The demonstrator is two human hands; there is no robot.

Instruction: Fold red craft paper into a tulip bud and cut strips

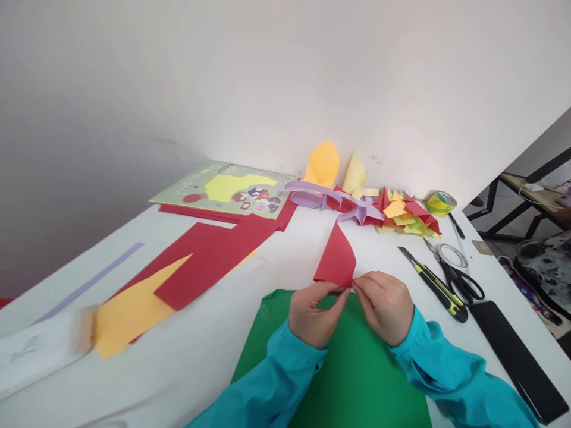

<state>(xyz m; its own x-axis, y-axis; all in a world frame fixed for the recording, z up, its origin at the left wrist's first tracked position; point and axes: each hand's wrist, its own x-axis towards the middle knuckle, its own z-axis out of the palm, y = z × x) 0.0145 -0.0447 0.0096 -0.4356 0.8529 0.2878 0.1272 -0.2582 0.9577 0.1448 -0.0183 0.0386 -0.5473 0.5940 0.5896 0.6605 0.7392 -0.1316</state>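
Note:
A red paper piece (337, 257), curled to a point at its top, stands between my hands. My left hand (316, 315) pinches its lower edge with thumb and fingers. My right hand (384, 304) has its fingertips pressed together at the lower right corner of the same paper. Both hands are over a green sheet (343, 356) lying on the white table (214, 351). Sheets of red paper (200, 261) and yellow-orange paper (134, 306) lie to the left.
At the right are a utility knife (435, 285), scissors (459, 282), tape rolls (441, 203) and a long black case (517, 356). Along the wall stand folded paper shapes (404, 214) and an orange paper cone (323, 166). A paper pad (227, 189) lies at back left; a white box (44, 351) is nearer.

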